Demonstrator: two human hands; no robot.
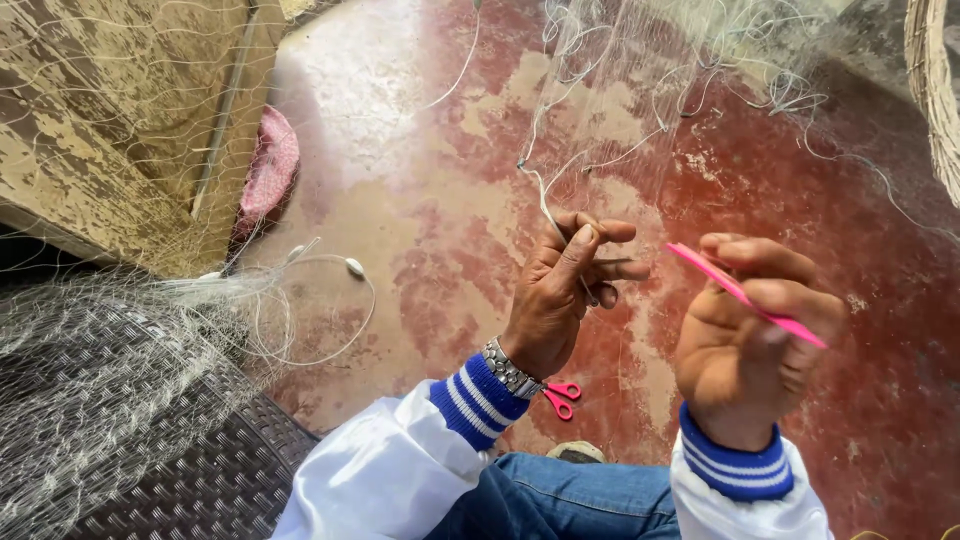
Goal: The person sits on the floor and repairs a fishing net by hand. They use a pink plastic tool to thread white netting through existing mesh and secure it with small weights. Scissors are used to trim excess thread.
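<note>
My left hand pinches a strand of the fine white fishing net that hangs down in front of me, with the thumb pressed against the fingers. My right hand is closed on a flat pink netting needle, held slanting from upper left to lower right, its tip pointing toward the left hand. The two hands are a short way apart above the red floor. A metal watch band sits on my left wrist, and both sleeves are white with blue striped cuffs.
Small pink-handled scissors lie on the worn red floor below my left wrist. More net is piled over a dark woven chair at left, with white floats. A pink cloth lies by the peeling wall. A wicker basket edge is at top right.
</note>
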